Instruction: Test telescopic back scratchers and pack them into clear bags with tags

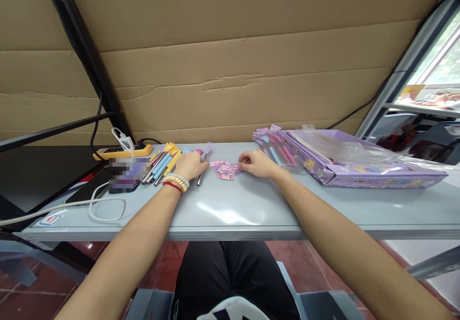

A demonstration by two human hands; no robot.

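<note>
My left hand (190, 165), closed, grips a purple back scratcher (209, 148). Its claw-shaped head points away from me and its metal rod angles toward me on the table. Beside that hand lies a bundle of back scratchers (163, 163) with yellow and blue handles; blue and pink heads peek out behind the fingers. At the right end of a small pile of pink printed cards (224, 168), my right hand (257, 163) has its thumb and fingertips pinched on the edge of a card. The fingers partly hide that card.
Bagged back scratchers (278, 151) with cards lie right of the pile, against an open purple printed box (377, 182) holding clear plastic. On the left are a phone (125, 178), a white cable (108, 218) and a yellow power strip (122, 153). A cardboard wall (233, 71) stands behind.
</note>
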